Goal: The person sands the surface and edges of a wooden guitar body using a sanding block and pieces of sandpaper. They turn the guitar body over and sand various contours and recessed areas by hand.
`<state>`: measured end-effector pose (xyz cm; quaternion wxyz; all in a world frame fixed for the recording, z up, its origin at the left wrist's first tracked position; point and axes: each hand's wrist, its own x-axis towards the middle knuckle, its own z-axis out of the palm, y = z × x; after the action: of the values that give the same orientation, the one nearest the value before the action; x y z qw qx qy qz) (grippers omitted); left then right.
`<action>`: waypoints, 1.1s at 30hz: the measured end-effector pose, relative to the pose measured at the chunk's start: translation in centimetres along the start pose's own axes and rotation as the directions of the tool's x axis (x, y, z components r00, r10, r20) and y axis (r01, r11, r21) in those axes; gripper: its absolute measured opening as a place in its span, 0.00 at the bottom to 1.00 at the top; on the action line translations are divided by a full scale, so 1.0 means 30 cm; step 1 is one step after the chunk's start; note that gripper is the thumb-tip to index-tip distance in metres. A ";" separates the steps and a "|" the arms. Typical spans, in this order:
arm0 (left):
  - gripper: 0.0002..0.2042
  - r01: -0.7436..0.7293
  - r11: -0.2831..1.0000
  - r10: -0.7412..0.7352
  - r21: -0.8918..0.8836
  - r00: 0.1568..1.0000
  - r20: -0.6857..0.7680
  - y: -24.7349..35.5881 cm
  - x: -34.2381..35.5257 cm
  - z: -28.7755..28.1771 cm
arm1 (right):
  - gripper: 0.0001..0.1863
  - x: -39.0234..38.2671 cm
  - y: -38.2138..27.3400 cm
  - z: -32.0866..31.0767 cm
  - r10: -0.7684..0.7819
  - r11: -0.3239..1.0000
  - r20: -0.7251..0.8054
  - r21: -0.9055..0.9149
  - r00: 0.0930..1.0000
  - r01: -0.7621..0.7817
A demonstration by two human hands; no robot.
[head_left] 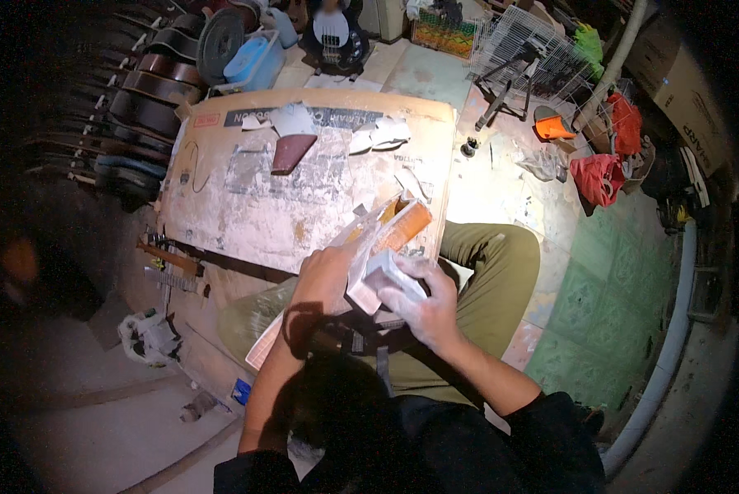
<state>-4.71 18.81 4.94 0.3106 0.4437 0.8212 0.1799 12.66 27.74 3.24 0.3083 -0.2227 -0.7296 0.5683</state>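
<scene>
Nearest the camera the person sits with one olive-trousered knee (493, 272) raised, both forearms coming up from the lower edge to meet over the lap; the left hand (324, 276) closes its grip around the lower part of a long, pale wooden piece (369, 239) with an orange-brown end, probably to steady it at a slant, so that its low end points toward the lap and its high end lies over the near right edge of the surface (246, 206); the right hand (423, 305), dusted white, presses its grip together on a small pale block (386, 276) laid against that piece, seemingly so that the block bears flat on the wood; just beyond, the surface is a worn cardboard sheet spread on the floor, scuffed and whitened; a dark red, wedge-shaped piece (291, 152) lies near its far edge, with torn scraps of paper (378, 133) beside it toward the far right corner; past the far left corner a row of guitar bodies (151, 78) stands in shadow, and beyond the far right corner a white wire cage (526, 45) rests beside red cloth (598, 177).
</scene>
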 end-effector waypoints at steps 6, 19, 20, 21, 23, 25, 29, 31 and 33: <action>0.21 -0.053 0.998 0.049 -0.037 0.994 -0.096 -0.019 0.026 -0.005 | 0.17 0.233 0.212 -0.085 -0.504 0.713 -0.103 -0.610 0.858 0.346; 0.38 -0.173 0.967 0.143 -0.185 0.976 -0.163 -0.028 0.042 -0.070 | 0.16 0.241 0.232 -0.057 -0.527 0.732 -0.022 -0.519 0.849 0.441; 0.38 -0.185 0.965 0.153 -0.185 0.973 -0.172 -0.028 0.041 -0.068 | 0.18 0.286 0.244 -0.081 -0.442 0.769 -0.073 -0.545 0.894 0.336; 0.38 -0.186 0.965 0.156 -0.184 0.973 -0.168 -0.021 0.046 -0.069 | 0.19 0.310 0.246 -0.095 -0.353 0.794 -0.126 -0.565 0.927 0.225; 0.38 -0.159 0.961 0.131 -0.225 0.982 -0.136 -0.009 0.053 -0.077 | 0.20 0.272 0.247 -0.040 -0.350 0.804 -0.234 -0.572 0.907 0.163; 0.38 -0.172 0.960 0.143 -0.220 0.979 -0.144 -0.011 0.056 -0.080 | 0.22 0.213 0.262 0.000 -0.518 0.784 -0.092 -0.449 0.850 0.429; 0.38 -0.177 0.962 0.148 -0.207 0.978 -0.148 -0.055 0.067 -0.075 | 0.24 0.322 0.282 -0.030 -0.441 0.796 -0.267 -0.558 0.857 0.236; 0.38 -0.223 0.933 0.171 -0.281 0.965 -0.198 -0.064 0.080 -0.050 | 0.21 0.261 0.298 0.040 -0.255 0.889 -0.265 -0.442 0.930 0.118; 0.39 -0.261 0.901 0.175 -0.347 0.949 -0.261 -0.090 0.080 -0.045 | 0.19 0.222 0.241 0.090 -0.386 0.890 -0.190 -0.336 0.903 0.309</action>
<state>-8.27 19.34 3.57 0.2737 0.4422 0.7454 0.4170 5.83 32.21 -2.87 0.4585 -0.2014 -0.7897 0.3542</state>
